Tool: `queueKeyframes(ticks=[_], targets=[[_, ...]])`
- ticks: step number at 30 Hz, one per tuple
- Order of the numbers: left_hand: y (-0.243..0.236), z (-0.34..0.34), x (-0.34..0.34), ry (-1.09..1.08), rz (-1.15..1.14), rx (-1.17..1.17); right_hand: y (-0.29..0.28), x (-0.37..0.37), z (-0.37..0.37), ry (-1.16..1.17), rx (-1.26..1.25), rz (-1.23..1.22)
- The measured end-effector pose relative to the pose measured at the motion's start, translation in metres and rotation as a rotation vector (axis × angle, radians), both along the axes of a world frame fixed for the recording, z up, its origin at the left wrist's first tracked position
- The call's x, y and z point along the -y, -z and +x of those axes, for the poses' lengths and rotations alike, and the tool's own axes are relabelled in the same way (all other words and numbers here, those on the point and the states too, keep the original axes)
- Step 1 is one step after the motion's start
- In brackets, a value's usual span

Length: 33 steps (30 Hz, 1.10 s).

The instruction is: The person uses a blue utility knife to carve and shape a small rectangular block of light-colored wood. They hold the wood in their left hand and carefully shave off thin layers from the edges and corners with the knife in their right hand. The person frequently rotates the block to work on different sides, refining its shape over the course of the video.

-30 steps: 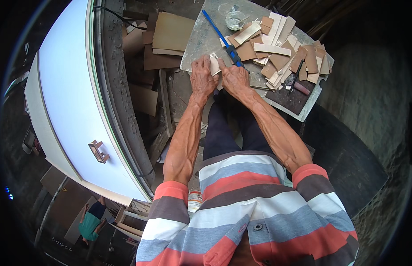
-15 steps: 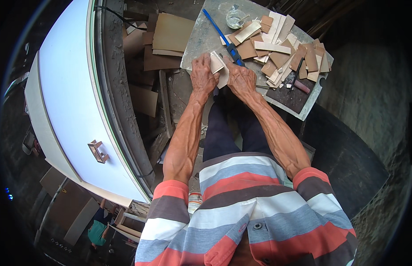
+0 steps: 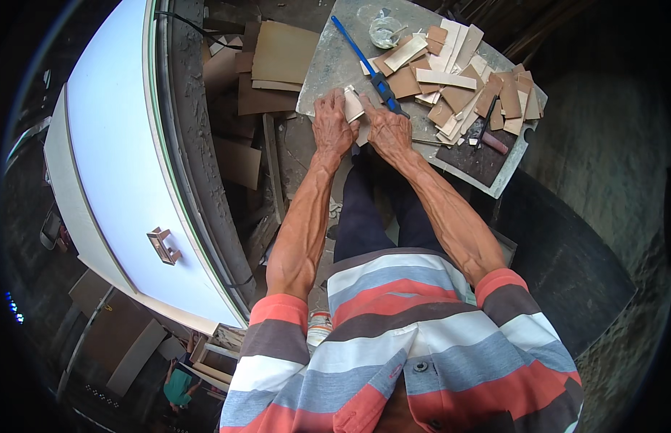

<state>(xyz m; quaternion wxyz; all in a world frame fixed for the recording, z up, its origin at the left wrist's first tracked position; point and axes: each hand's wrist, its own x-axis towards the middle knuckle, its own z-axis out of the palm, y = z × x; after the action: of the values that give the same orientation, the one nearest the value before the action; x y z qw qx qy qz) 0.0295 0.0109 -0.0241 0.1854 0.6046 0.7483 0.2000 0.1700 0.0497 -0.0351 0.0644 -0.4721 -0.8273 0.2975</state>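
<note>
My left hand (image 3: 333,124) has its fingers closed around the left side of a small pale flat wooden piece (image 3: 353,107) at the near edge of the work table. My right hand (image 3: 388,128) is closed at the piece's other side, its fingertips pressed close to it. Part of a second pale piece (image 3: 363,132) shows between the hands, below the first; how the two join is hidden. Just beyond my right hand lies a long, narrow blue tool (image 3: 384,88) with a blue and black body.
The grey table (image 3: 327,68) bears a clear bowl (image 3: 385,32) of whitish paste with a stick in it. Cut wooden strips (image 3: 445,78) are heaped at its right, near a black slender tool (image 3: 486,121). At left stands a large white panel (image 3: 108,137) with a copper-coloured bracket (image 3: 163,246). Another person (image 3: 178,386) is at lower left.
My hands stay together around the small piece, which now shows a broader pale face and has shifted slightly. The person at lower left has moved a little to the right.
</note>
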Motion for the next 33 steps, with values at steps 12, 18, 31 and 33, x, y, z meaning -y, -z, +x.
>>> queueKeyframes(ticks=[12,18,31,33], targets=[[-0.002,0.001,0.003,-0.016,-0.085,0.001,-0.031,-0.011,-0.003,-0.065,0.097,-0.13],[0.001,0.0,0.002,-0.014,-0.056,0.003,-0.023,-0.008,0.007,0.014,0.026,-0.068],[-0.001,0.002,-0.002,-0.024,-0.033,-0.013,-0.011,-0.003,-0.004,0.049,0.009,-0.018],[-0.002,0.003,-0.002,-0.027,-0.026,-0.01,-0.011,-0.002,-0.005,0.041,0.024,-0.01]])
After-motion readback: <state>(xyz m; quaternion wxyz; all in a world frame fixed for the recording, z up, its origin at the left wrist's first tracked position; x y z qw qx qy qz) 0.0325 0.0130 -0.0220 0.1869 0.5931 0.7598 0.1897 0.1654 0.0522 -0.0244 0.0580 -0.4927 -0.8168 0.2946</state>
